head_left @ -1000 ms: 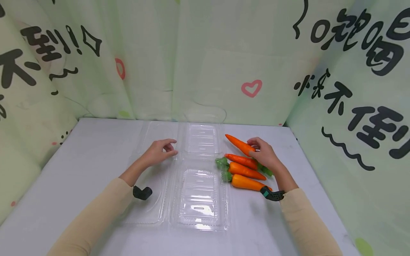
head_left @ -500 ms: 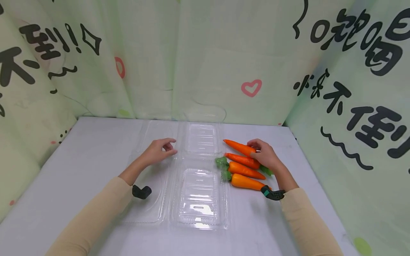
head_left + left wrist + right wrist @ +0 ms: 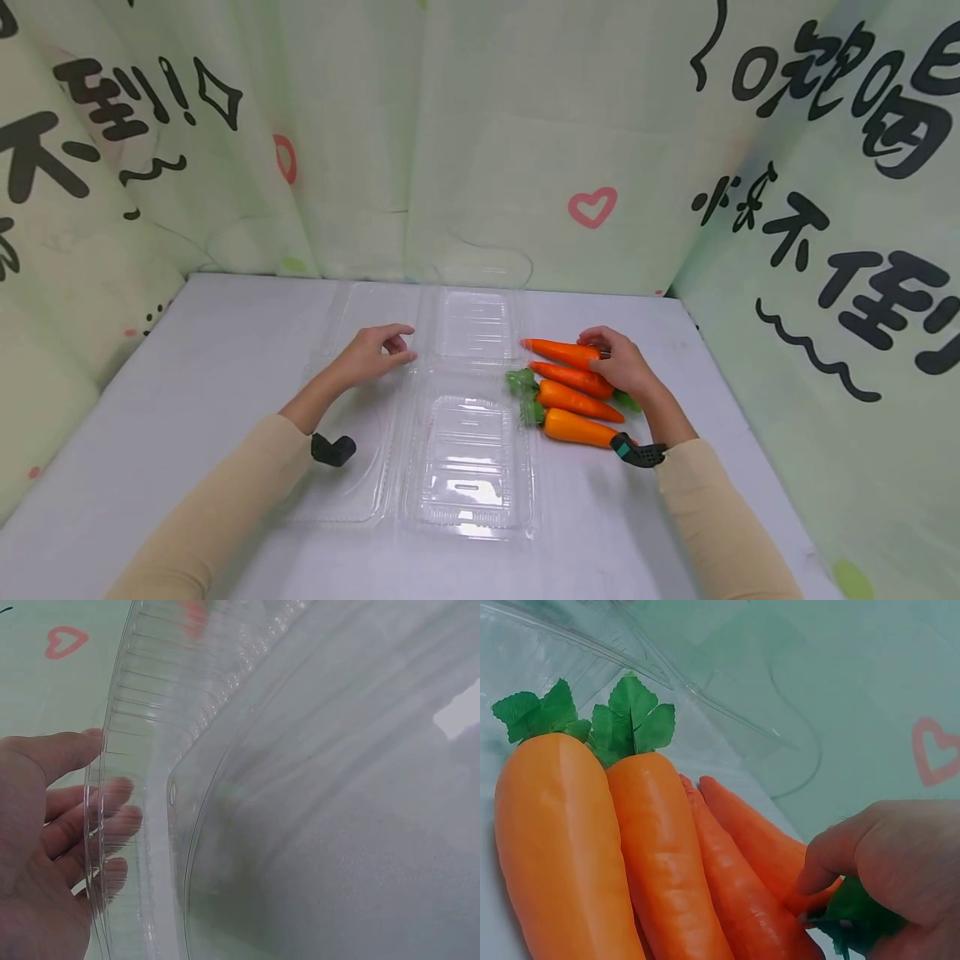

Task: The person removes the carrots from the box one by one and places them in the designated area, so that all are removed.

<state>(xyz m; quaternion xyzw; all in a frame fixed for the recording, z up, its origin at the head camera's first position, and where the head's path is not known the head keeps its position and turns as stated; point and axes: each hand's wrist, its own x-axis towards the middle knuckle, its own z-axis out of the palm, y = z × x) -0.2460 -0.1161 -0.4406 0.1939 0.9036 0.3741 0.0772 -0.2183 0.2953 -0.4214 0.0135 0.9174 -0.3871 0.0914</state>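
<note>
My right hand (image 3: 618,360) pinches the leafy end of the rearmost orange carrot (image 3: 558,352). Its green leaves (image 3: 862,907) show under that hand in the right wrist view. Beside it in a row lie three more carrots: a red-orange one (image 3: 573,379), an orange one (image 3: 581,402) and a thick one (image 3: 577,428). My left hand (image 3: 367,357) is at the inner rim of a clear plastic container (image 3: 465,458), thumb and index finger apart. Through the clear plastic wall (image 3: 142,712) in the left wrist view, its loosely bent fingers show.
Left of the container lies a clear lid-like half (image 3: 337,492), and another clear tray section (image 3: 472,321) stands behind. All rest on a white table (image 3: 187,400). Pale green curtains (image 3: 480,150) with black writing and pink hearts enclose its back and sides.
The rearmost carrot's tip has swung down towards the row, so it now lies close alongside the others. My right hand keeps its hold, and my left hand stays in place.
</note>
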